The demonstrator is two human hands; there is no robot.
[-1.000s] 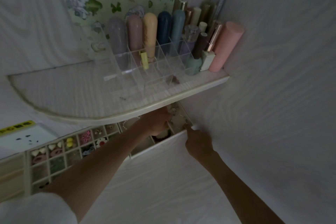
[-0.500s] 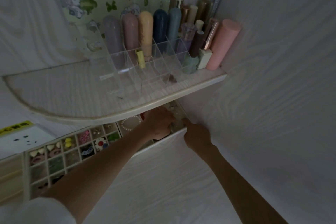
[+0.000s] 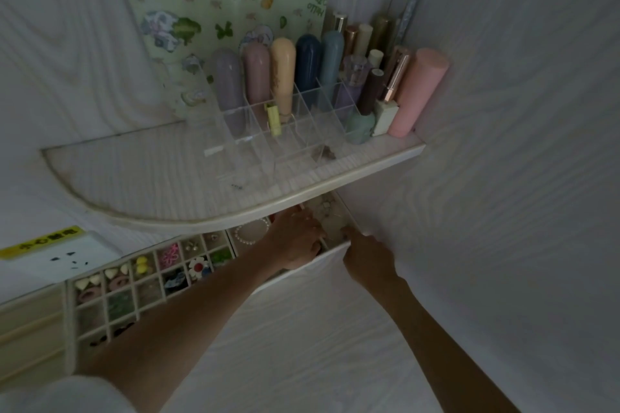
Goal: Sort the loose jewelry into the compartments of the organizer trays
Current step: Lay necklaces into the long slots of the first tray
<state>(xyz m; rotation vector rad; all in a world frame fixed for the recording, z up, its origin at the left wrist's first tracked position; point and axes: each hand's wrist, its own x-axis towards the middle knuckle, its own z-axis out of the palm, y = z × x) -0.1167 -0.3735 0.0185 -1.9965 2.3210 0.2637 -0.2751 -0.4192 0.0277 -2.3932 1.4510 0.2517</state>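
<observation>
Both hands deep under the shelf (image 3: 235,214), grips unreadable: left hand (image 3: 297,240) over the right tray (image 3: 335,246), right hand (image 3: 367,256) at its corner; working blind there risks wrong-compartment drops or a knocked pearl bracelet (image 3: 251,233).

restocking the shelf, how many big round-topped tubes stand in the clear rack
5, in a row at the rack's back: lavender, pink, peach, navy, teal. More may hide behind.

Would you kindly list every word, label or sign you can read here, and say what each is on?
"Hello Cute Cat", printed tilted, on the green cartoon sheet behind the shelf; repeated at its right edge, part cut off.
Black characters on the yellow sticker: too blurred to read.
Bottles on the shelf: no readable labels.
</observation>
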